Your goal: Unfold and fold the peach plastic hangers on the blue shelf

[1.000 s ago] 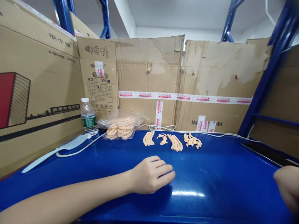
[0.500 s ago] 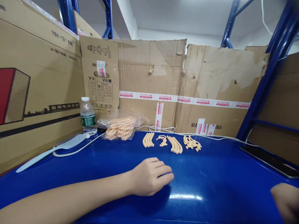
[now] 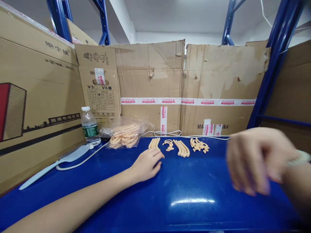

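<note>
My left hand [image 3: 147, 164] reaches over the blue table, palm down. Its fingertips cover the lower ends of a row of curved cream-coloured strips [image 3: 154, 142]; whether they touch them I cannot tell. Thumb and fingers are apart. Blurred by motion, my right hand [image 3: 257, 158] hangs in the air on the right with its fingers pointing down. Beside the first row lie small cream hook-shaped pieces [image 3: 168, 145], a second row of longer curved strips [image 3: 181, 148] and a loose pile of small knobbed pieces [image 3: 199, 145].
A clear bag of cream pieces [image 3: 126, 134] lies at the back left. Near it are a water bottle [image 3: 90, 127], a pale blue hairbrush [image 3: 70, 157] and a white cable [image 3: 80, 159]. Cardboard panels [image 3: 150, 84] wall the back of the blue table [image 3: 145, 204].
My left hand has moved forward and left to the first row of strips. My right hand has come up into view from the lower right corner. The view has shifted slightly.
</note>
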Tool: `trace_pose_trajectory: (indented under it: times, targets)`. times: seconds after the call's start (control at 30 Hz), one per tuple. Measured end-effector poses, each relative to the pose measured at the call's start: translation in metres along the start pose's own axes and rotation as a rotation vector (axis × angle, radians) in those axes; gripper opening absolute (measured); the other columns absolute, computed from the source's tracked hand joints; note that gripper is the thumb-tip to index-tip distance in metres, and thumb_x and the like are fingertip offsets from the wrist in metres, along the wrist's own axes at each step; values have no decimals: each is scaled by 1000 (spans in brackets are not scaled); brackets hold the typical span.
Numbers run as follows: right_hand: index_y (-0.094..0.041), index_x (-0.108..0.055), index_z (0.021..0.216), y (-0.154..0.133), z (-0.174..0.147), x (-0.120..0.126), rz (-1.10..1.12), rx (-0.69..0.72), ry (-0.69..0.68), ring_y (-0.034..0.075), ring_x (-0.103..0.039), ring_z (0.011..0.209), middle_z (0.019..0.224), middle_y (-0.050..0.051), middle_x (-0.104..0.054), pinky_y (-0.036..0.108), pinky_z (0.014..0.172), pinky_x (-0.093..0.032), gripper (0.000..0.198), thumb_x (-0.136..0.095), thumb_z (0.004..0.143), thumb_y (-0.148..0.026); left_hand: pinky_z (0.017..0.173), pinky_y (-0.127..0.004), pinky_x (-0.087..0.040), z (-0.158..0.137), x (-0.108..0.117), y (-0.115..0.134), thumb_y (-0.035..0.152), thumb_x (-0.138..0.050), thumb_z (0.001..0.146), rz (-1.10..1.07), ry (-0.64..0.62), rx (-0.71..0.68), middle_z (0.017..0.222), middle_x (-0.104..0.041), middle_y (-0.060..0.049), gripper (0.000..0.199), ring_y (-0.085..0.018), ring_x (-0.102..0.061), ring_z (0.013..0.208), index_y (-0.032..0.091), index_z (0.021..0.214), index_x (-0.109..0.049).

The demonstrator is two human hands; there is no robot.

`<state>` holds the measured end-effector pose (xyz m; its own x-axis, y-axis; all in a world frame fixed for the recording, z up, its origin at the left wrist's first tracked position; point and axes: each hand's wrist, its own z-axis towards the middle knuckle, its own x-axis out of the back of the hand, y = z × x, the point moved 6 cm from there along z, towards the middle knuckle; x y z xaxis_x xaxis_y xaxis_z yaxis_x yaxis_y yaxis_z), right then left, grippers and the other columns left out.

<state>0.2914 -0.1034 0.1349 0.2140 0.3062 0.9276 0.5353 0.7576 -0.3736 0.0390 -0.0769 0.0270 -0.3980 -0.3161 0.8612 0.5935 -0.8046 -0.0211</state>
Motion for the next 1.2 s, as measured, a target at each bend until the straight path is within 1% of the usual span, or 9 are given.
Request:
trace_pose_trajectory:
  times: [0.07,0.13,0.2,0.3,0.43,0.63,0.93,1.07,1.2]
  targets:
    - [-19,-73,98,-2,33,-28,159,109,-252,16,-67,92,98,8,-72,24,83,-51,42,-58,84,-56,93,-40,-46,0,-3,-20,13,-48,82,-11,-7,94,110,-62,-9,28,-24,-55,106,18,109,-56]
    - [-15,-71,102,18,76,-39,227,14,-8,17,-68,87,95,7,-72,27,79,-53,31,-56,88,-39,99,-41,-44,-2,-7,-38,12,-49,80,-14,2,185,116,-59,-9,32,-25,-53,111,17,111,-54]
    - [-15,-72,96,46,106,-46,62,-152,337,18,-67,85,95,6,-73,28,79,-52,19,-59,84,-23,100,-42,-43,-4,-11,-52,12,-50,79,-11,17,247,117,-57,-12,35,-26,-52,112,15,115,-52]
    - [-13,-70,98,69,126,-67,-201,-270,522,20,-65,92,98,7,-71,30,84,-49,23,-54,82,-8,100,-45,-44,-7,-18,-64,15,-51,80,-11,23,306,116,-57,-14,38,-27,-54,111,13,117,-49]
    - [-10,-64,111,76,127,-81,-312,-261,536,27,-57,108,110,13,-66,39,96,-42,27,-49,89,-16,102,-44,-43,-7,-23,-72,18,-51,81,-20,19,359,121,-58,-16,38,-28,-54,116,12,118,-50]
    - [-13,-56,121,75,125,-90,-467,-240,484,27,-50,117,121,13,-60,43,99,-39,33,-37,96,-24,104,-42,-42,-8,-27,-77,17,-50,81,-28,18,403,125,-58,-16,41,-27,-54,119,11,122,-50]
    - [-21,-44,137,75,127,-100,-447,-215,332,31,-28,137,144,8,-43,55,108,-27,42,-34,98,-32,101,-40,-45,-8,-31,-73,14,-44,85,-29,-12,365,117,-63,-15,29,-26,-57,115,12,112,-56]
    - [-17,-54,127,78,123,-77,-348,-173,475,27,-50,121,127,12,-58,45,100,-40,36,-40,94,-24,100,-43,-45,-7,-31,-72,11,-43,85,-29,-13,347,114,-63,-15,29,-27,-58,113,12,111,-57]
    - [-16,-66,102,96,98,-45,-152,-272,715,21,-66,88,94,8,-71,33,82,-50,25,-44,88,-17,100,-44,-45,-6,-30,-72,9,-42,84,-31,-7,331,114,-63,-14,29,-27,-56,114,13,108,-58]
